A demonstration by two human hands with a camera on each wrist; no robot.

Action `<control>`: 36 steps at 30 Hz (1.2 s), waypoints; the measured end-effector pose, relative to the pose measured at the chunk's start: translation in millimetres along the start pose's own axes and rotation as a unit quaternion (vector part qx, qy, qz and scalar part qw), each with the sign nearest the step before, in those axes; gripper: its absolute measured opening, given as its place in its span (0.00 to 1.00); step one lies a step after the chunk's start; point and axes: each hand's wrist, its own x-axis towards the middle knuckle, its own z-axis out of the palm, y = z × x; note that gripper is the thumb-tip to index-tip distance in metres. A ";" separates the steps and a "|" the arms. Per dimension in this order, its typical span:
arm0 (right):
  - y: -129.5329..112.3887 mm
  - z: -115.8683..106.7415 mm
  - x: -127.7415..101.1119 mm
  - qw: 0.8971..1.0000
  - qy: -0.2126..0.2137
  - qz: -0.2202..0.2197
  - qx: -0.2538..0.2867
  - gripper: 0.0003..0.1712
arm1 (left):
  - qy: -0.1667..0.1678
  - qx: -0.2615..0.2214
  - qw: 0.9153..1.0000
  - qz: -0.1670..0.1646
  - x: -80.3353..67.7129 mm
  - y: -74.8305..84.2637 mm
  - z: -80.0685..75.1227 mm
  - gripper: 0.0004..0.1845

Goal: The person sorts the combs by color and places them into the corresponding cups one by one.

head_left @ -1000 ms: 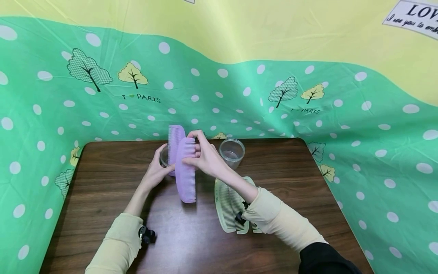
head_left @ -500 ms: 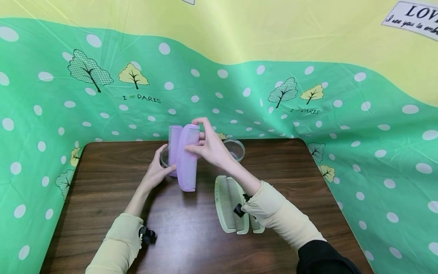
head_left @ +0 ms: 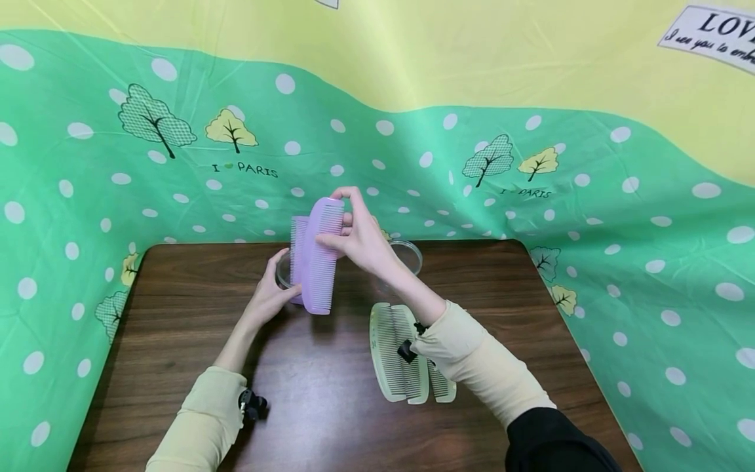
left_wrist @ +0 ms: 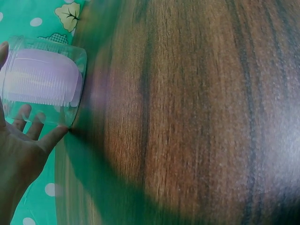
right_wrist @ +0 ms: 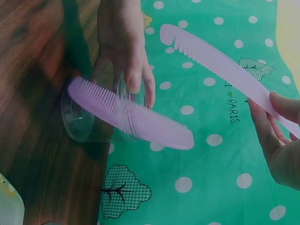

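On the brown table (head_left: pixel 177 295): two purple combs — right hand (head_left: pixel 360 242) pinching one (head_left: pixel 321 259), left hand (head_left: pixel 268 295) gripping one cup (left_wrist: pixel 44 79).

Two lilac combs (head_left: pixel 321 255) – plain, no pattern; one stands in a clear, colourless plastic cup (right_wrist: pixel 101 115). Second clear cup (head_left: pixel 407 254) behind. Two pale cream-green combs (head_left: pixel 396 354) lying flat, fine tooth lines. Dark brown wood-grain table (head_left: pixel 330 406), streaked lighter in the left wrist view. Backdrop cloth (head_left: pixel 531 196) mint green with white polka dots, checked green trees and yellow trees with black trunks, dark "I PARIS" lettering – pale yellow band above, wavy border. White label (head_left: pixel 708 29) with black script top corner. Pale yellow sleeves (head_left: pixel 478 360), black cuff below on the right one.
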 end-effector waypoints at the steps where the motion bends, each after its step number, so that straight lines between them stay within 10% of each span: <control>1: -0.7 0.3 1.6 1.000 0.002 -0.002 -0.003 0.39 | -0.001 -0.002 1.000 0.001 0.1 -0.4 0.0 0.51; 36: 32.2 6.6 50.4 0.993 0.080 -0.059 -0.070 0.37 | 0.000 0.000 1.000 -0.032 0.9 1.9 0.0 0.55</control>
